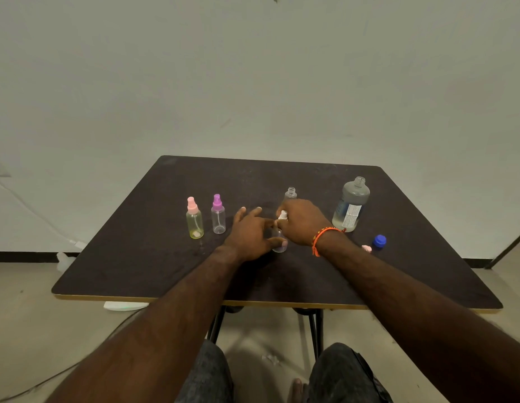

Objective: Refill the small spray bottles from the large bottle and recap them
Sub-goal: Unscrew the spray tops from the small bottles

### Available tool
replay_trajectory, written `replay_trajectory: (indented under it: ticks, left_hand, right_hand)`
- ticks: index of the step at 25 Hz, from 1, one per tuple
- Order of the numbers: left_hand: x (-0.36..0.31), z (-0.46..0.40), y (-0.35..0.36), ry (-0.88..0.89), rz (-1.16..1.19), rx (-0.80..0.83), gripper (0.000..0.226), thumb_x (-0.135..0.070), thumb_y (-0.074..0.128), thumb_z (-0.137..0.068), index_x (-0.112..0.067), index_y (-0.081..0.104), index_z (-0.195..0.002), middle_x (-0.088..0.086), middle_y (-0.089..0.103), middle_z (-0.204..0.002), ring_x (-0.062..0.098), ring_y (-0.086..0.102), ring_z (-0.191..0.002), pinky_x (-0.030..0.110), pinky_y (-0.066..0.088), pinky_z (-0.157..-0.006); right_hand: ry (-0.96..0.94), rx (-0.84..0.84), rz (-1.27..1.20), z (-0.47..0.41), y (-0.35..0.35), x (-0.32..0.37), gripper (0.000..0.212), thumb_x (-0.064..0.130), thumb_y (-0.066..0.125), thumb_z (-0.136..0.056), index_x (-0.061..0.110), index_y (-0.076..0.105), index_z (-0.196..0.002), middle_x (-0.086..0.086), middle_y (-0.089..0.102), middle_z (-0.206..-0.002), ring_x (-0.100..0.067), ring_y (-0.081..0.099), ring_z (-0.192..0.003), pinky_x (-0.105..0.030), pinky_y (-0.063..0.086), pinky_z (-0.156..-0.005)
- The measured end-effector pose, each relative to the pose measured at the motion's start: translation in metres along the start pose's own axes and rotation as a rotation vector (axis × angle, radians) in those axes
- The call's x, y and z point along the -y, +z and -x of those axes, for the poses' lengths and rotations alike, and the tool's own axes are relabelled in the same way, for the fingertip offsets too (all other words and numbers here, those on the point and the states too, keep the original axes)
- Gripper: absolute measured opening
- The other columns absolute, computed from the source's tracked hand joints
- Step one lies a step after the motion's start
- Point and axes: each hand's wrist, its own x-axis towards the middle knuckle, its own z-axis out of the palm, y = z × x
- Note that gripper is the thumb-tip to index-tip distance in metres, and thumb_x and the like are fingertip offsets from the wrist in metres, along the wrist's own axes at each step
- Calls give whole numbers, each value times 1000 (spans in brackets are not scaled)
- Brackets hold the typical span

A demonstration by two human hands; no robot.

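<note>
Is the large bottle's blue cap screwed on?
No: the large bottle has a bare open neck, and the blue cap lies on the table.

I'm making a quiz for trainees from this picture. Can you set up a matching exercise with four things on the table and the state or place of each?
Things:
1. large bottle
2. blue cap
3. pink-topped spray bottle
4. small bottle in the hands

States or places:
A. farthest left, capped, yellowish body
B. lying loose near the table's right side
C. uncapped, label facing the camera
D. left hand steadies it while right hand grips its white sprayer top

Pairs: 1-C, 2-B, 3-A, 4-D
</note>
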Motion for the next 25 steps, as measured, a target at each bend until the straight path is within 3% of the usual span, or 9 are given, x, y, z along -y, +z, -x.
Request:
replay_trajectory:
  ticks: [3,5,7,10,12,15,18,20,25]
  left_hand:
    - [5,-2,2,1,50,8,53,-58,69,-91,-27,68,-134,-3,56,-152,19,15,-159,48,-6,-125]
    - [5,-2,3,-3,47,18,50,-58,68,-92,-28,69,-132,-4,54,-154,20,13,-160,50,-6,-126]
    - [4,-1,4,-8,49,21,54,-58,67,-92,-27,66,-136,-3,48,-159,22,11,-160,51,-3,-126]
    - [2,2,4,-35,101,12,60,-56,70,-91,-24,63,-141,-2,47,-160,23,10,-160,51,5,-126]
    - [4,0,5,-34,108,-3,61,-57,71,-90,-25,63,-141,-2,48,-160,24,12,-160,53,9,-125]
    - [3,-4,6,-49,87,-9,66,-60,71,-89,-25,61,-143,-1,46,-161,24,14,-159,54,12,-123]
    - [-5,-12,5,-60,47,13,65,-61,69,-90,-26,60,-145,-2,47,-159,23,17,-158,53,14,-122]
    - [-14,-17,8,-48,25,27,65,-63,66,-91,-28,59,-145,-5,49,-158,23,19,-157,53,15,-121]
    - [-46,-24,29,-17,38,-14,65,-69,67,-87,-30,64,-140,-5,59,-146,23,36,-145,50,25,-114]
  right_hand:
    - [-64,60,-48,1,-5,2,45,15,71,-76,21,61,-120,-4,63,-119,-24,61,-105,-34,53,-83]
    - [-23,2,20,-1,-4,0,41,31,69,-83,17,60,-121,-7,64,-117,-24,61,-100,-32,49,-77]
    - [28,-12,110,-3,0,-4,33,42,63,-90,15,65,-108,-8,69,-104,-22,60,-85,-31,43,-69]
    - [-24,-28,53,-2,-2,-3,18,26,62,-90,16,67,-104,-8,68,-104,-23,62,-90,-31,45,-71]
    - [-109,-64,15,0,-10,1,23,14,64,-85,19,67,-107,-4,64,-109,-22,62,-98,-33,50,-78]
    - [-146,-202,-23,7,-29,0,26,17,62,-84,22,69,-108,1,66,-109,-19,61,-98,-36,52,-84]
    - [-39,-397,-174,21,-51,-23,21,34,53,-74,26,68,-88,8,70,-92,-14,63,-87,-32,51,-79]
    - [77,-459,-206,32,-61,-52,13,34,58,-74,25,64,-80,11,68,-85,-11,60,-81,-29,47,-75]
    - [439,-420,-199,63,-49,-127,9,32,64,-72,23,62,-74,8,67,-74,-15,62,-71,-28,47,-66]
